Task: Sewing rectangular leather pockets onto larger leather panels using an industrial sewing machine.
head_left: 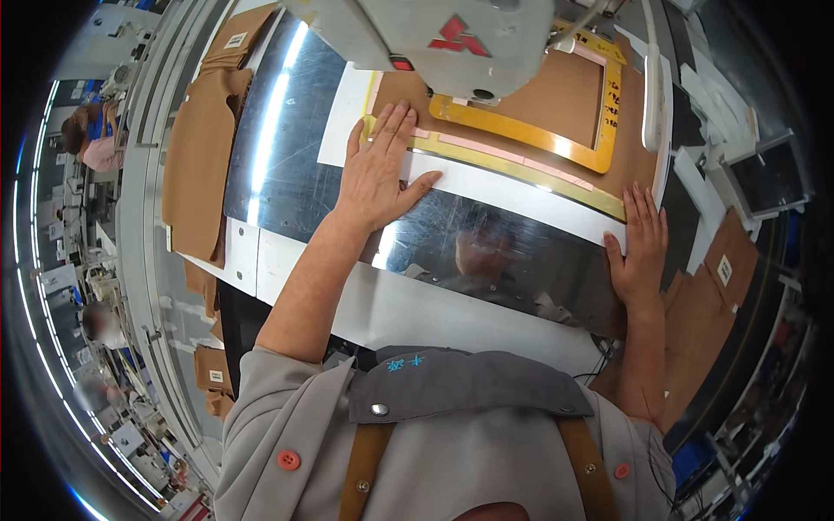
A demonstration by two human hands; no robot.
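My left hand [382,169] lies flat with fingers apart on the left end of a white-edged board [486,182] bearing brown material [401,87], with yellow and pink strips [521,161] along its near edge. My right hand [638,243] rests open on the board's near right corner, fingertips on the brown material. A yellow frame [521,122] sits on the brown material, under the grey machine head [460,39], which hides part of it. The board lies on a shiny metal plate [512,252] that reflects a person's head.
Brown pieces [195,165] are stacked at the left, with more [712,304] at the right beside white strips [699,208]. A white bar [651,104] hangs at the upper right. Other people [95,139] and long rows of workbenches show at the far left.
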